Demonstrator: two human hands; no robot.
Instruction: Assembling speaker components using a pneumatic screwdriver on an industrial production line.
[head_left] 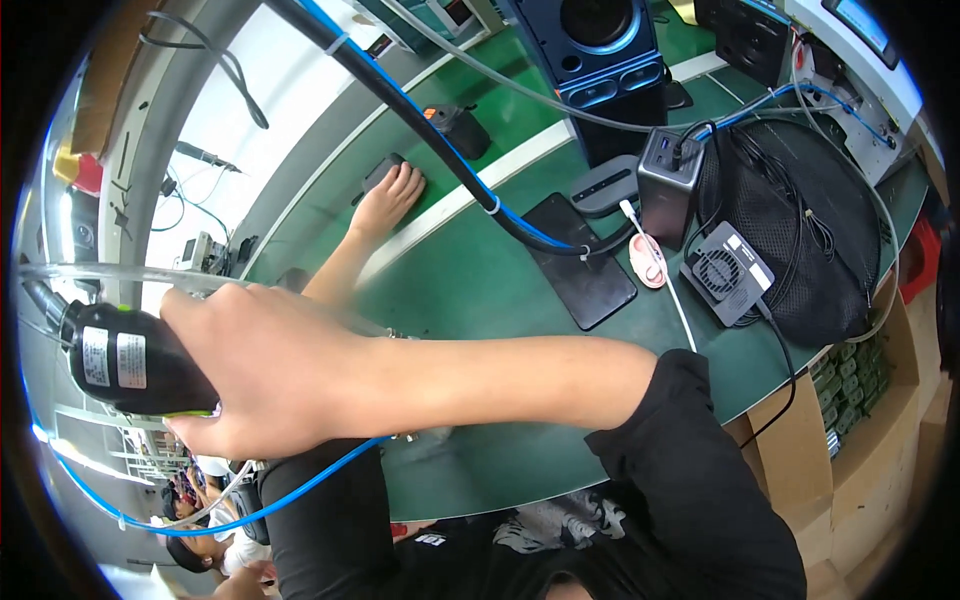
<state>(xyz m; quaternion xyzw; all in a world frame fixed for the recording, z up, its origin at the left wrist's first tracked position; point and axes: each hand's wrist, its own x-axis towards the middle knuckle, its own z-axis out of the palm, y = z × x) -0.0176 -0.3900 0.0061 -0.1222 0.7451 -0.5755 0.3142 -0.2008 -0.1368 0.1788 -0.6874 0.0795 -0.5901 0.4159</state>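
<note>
Cardboard box (800, 440) at tabletop's right edge, packed with rows of small green parts (850, 385); black mesh bag (800, 220) on green tabletop (480, 290) with cables on it. Right hand (270, 370) clenched around black power screwdriver (130, 360) with white labels, raised at far left; its tip cut off by fisheye rim. Left hand (392, 190) flat on small dark device (382, 170) on far tabletop, fingers loose; device mostly covered, kind unclear
</note>
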